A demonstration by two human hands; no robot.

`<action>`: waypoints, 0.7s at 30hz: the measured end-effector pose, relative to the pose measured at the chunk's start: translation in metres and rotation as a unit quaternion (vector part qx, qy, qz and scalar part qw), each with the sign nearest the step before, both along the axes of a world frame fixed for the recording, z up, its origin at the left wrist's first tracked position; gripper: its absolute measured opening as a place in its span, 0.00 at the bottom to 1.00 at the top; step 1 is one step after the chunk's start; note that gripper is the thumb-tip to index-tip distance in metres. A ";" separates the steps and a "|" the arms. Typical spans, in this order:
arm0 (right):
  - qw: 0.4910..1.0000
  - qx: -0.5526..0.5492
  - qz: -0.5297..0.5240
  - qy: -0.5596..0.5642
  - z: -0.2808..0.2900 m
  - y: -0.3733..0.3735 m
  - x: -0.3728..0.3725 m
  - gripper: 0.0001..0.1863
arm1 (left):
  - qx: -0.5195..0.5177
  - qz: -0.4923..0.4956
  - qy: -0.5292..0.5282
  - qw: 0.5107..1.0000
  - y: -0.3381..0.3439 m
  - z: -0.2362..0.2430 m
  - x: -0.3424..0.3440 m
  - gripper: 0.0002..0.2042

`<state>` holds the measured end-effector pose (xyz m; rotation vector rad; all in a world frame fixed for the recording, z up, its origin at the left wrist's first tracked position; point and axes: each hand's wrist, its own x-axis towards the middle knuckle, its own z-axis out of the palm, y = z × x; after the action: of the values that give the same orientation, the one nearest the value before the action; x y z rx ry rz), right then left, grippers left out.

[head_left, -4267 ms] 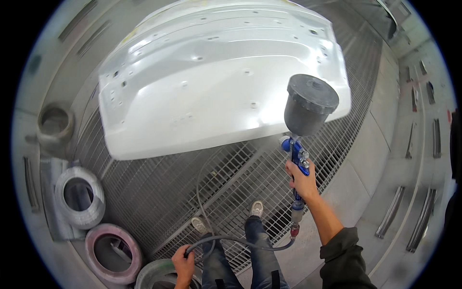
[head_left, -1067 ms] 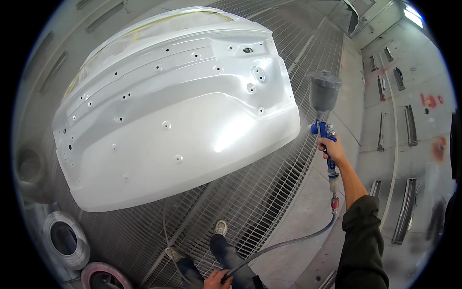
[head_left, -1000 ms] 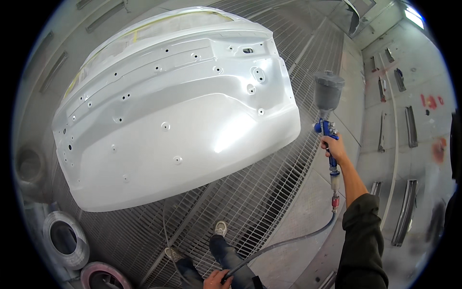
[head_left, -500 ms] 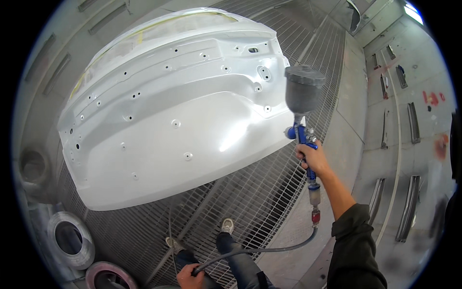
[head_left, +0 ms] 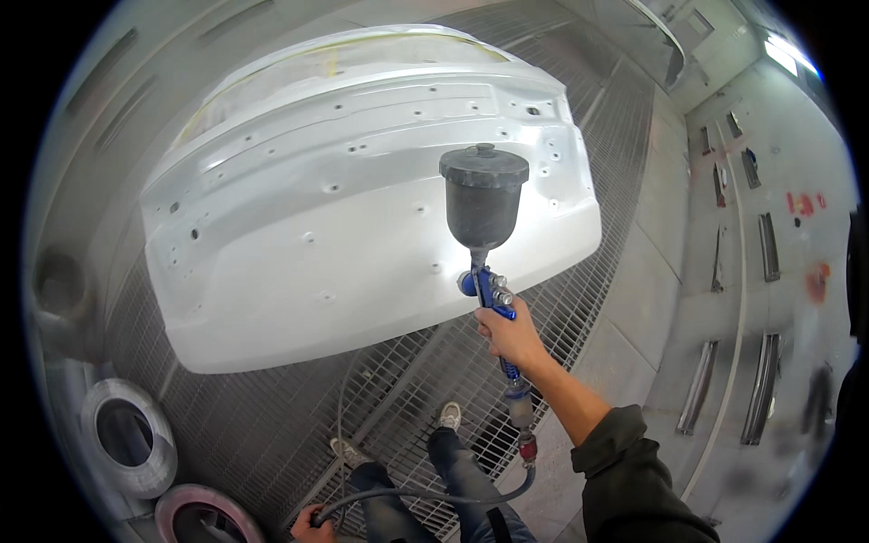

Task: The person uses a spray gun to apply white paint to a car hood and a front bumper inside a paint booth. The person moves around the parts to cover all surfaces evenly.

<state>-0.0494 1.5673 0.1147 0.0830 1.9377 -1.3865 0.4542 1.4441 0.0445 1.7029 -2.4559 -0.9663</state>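
My right hand [head_left: 507,330] is closed around a blue spray gun [head_left: 489,291] with a dark grey cup [head_left: 482,204] on top and a red coupling below. The gun is held up in front of a large white vehicle tailgate panel [head_left: 272,262], with many small holes and yellow-edged masking along its far part. My left hand [head_left: 310,525], low at the bottom edge, grips the dark air hose [head_left: 407,493], which loops across my legs up to the gun.
The panel stands over a metal grate floor [head_left: 226,407]. Wrapped tyre-like rings [head_left: 102,407] lie at the lower left. Narrow parts [head_left: 769,244] are fixed along the pale right wall [head_left: 742,317]. A light [head_left: 780,59] shows at the upper right.
My right hand and the spray gun have swept leftward from beside the panel's right end to in front of its middle. My left hand has moved left along the bottom edge.
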 end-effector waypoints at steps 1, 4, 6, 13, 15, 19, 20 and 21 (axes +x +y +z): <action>1.000 0.014 0.005 0.005 0.002 -0.018 0.015 0.25 | 0.011 0.018 -0.005 1.000 -0.009 0.001 0.015 0.17; 0.997 0.047 -0.058 0.005 -0.007 -0.074 0.066 0.27 | 0.030 0.142 0.029 0.989 -0.040 0.007 0.047 0.11; 0.998 0.040 -0.039 -0.013 -0.013 -0.091 0.081 0.20 | 0.018 0.168 0.085 0.982 -0.062 0.014 0.056 0.13; 0.999 -0.003 0.047 -0.008 -0.014 -0.210 0.168 0.06 | -0.022 0.289 0.117 0.950 -0.105 0.006 0.159 0.04; 0.999 -0.004 0.050 -0.009 -0.013 -0.241 0.190 0.07 | -0.026 0.311 0.114 0.943 -0.118 0.008 0.178 0.04; 0.996 -0.004 0.087 -0.023 -0.029 -0.299 0.225 0.06 | -0.035 0.377 0.128 0.917 -0.137 0.006 0.219 0.04; 0.995 -0.006 0.095 -0.026 -0.032 -0.316 0.236 0.06 | -0.033 0.398 0.133 0.907 -0.140 0.006 0.226 0.04; 0.994 -0.007 0.101 -0.028 -0.035 -0.332 0.247 0.06 | -0.030 0.417 0.138 0.898 -0.146 0.010 0.231 0.04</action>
<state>0.1974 1.2352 0.0796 -0.0774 1.8341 -1.2519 0.6848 1.2979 0.0546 2.0948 -1.3175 -0.8914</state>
